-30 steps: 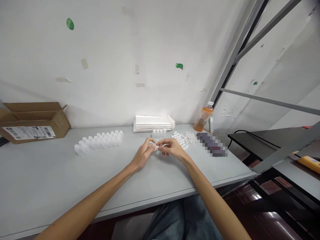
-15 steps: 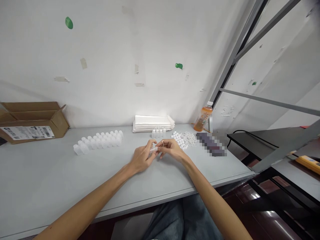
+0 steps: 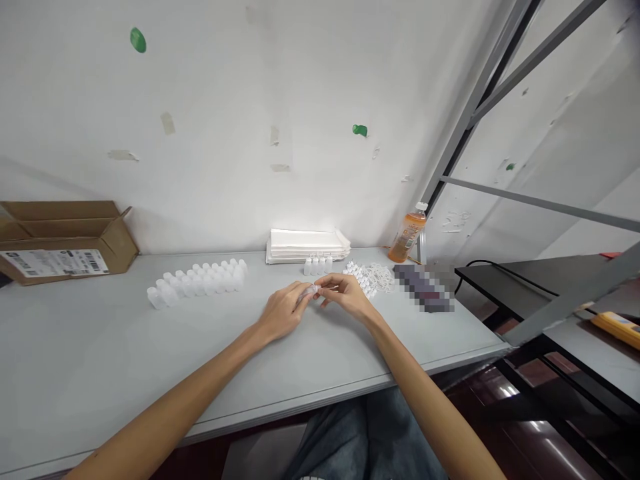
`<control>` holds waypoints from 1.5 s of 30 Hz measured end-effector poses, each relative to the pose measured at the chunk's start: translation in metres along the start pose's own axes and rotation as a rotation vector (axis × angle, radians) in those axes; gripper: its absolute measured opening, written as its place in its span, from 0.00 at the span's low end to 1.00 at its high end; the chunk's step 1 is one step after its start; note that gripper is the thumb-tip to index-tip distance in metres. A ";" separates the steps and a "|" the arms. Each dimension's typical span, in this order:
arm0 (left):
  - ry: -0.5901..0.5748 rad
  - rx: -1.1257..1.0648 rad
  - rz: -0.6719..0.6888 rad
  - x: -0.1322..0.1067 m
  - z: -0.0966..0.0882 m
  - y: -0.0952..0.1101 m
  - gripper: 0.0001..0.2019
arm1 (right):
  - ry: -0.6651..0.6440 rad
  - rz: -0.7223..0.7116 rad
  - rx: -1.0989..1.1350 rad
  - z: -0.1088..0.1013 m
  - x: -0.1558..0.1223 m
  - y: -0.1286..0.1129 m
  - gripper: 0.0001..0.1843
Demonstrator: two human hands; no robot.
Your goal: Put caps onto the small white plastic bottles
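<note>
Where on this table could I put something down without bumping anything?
Bare tabletop lies before the translucent plastic bottles, left of the left hand. The far side is crowded, around the white caps.

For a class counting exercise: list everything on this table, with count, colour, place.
Cardboard box: one, brown, far left.
Translucent plastic bottles: many, milky white, rows left of centre.
Folded white sheets: one stack, white, back centre.
Small plastic bottles: four, translucent, before the stack.
Tiny caps and loops: one heap, white, right of those.
Plastic drink bottle: one, orange, back right.
Blurred object: one, dark, right.
Left hand: one, centre.
Right hand: one, centre, both holding a small clear piece.
</note>
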State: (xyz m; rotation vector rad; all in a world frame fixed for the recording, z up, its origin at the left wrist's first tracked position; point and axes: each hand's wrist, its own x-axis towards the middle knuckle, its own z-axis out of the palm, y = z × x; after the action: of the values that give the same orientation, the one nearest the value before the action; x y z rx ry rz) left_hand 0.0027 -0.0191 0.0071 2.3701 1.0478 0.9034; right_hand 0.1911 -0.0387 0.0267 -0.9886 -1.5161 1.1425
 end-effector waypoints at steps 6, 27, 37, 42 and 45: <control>-0.006 -0.038 0.061 0.000 -0.001 -0.005 0.17 | -0.076 0.038 0.012 0.001 0.000 0.001 0.18; 0.203 0.290 0.383 0.000 0.003 -0.011 0.20 | -0.037 0.020 0.175 0.003 0.002 0.008 0.15; 0.016 -0.038 0.015 0.007 -0.004 -0.006 0.16 | 0.002 0.002 -0.016 -0.003 0.002 0.009 0.19; 0.026 -0.180 0.040 0.008 -0.006 -0.008 0.13 | -0.097 -0.009 -0.044 -0.003 0.001 0.010 0.20; 0.034 -0.204 0.065 0.007 -0.006 -0.008 0.12 | -0.143 -0.026 -0.025 -0.002 0.001 0.008 0.20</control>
State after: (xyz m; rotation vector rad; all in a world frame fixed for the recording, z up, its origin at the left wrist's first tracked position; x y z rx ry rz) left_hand -0.0022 -0.0082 0.0094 2.2377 0.8512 1.0258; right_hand 0.1932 -0.0354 0.0193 -0.9169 -1.6559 1.1998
